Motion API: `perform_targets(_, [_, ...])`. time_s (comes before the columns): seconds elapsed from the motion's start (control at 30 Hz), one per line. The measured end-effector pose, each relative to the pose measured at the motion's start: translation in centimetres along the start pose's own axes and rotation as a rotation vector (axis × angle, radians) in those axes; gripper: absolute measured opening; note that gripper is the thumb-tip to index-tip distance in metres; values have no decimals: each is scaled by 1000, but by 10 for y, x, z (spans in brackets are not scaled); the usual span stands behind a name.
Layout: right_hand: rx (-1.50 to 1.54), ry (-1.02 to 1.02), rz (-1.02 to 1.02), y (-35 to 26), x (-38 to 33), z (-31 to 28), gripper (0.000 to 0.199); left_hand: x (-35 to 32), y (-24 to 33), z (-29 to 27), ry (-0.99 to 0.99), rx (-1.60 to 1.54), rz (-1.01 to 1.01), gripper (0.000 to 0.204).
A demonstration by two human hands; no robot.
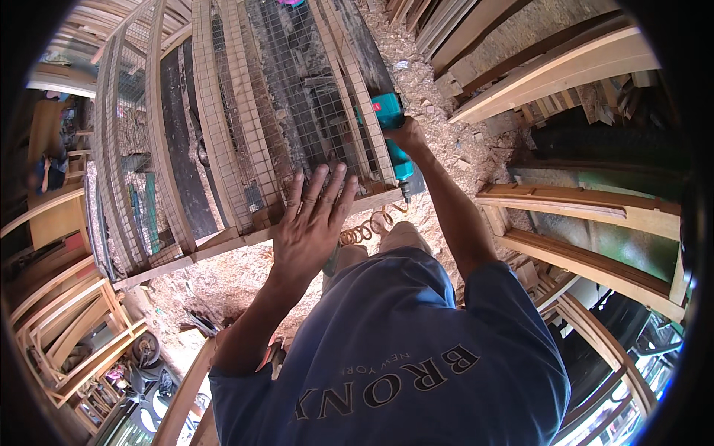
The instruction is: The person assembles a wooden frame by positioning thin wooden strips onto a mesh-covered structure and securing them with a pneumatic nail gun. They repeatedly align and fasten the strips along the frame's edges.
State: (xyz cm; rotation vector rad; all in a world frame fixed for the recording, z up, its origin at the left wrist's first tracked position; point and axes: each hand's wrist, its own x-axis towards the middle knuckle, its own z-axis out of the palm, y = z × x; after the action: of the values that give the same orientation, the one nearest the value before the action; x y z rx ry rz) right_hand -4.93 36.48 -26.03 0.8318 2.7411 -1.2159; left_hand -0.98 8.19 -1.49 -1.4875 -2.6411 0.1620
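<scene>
**One drill, one mesh frame**

The left hand (311,223) lies flat, fingers spread, on the lower edge of one wood-and-wire-mesh frame (245,111). The right hand (407,135) has its fingers clamped around one teal power drill (392,134) at the frame's right edge. Sawdust-covered floor (446,149) lies open beside it.

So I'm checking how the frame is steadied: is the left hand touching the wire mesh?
Touching. The head view shows the left hand pressed flat, fingers spread, on the wire mesh.

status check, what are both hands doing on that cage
Left hand flat, fingers spread, on the wire-mesh cage frame. Right hand gripping a teal power tool at the frame's edge. Coiled orange hose below.
</scene>
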Motion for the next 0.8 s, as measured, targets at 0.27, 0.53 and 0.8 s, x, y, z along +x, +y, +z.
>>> perform_targets(0.27, [595,-218,189,9,-22,-17,34,3,0,-4,71,-75,-61,50])
perform_targets(0.53, [1164,-50,317,-23,-109,-50,11,-9,-9,-5,90,-127,-109,52])
perform_targets(0.8, [1055,-43,443,21,-163,-63,12,-18,-17,-3,82,-139,-97,57])
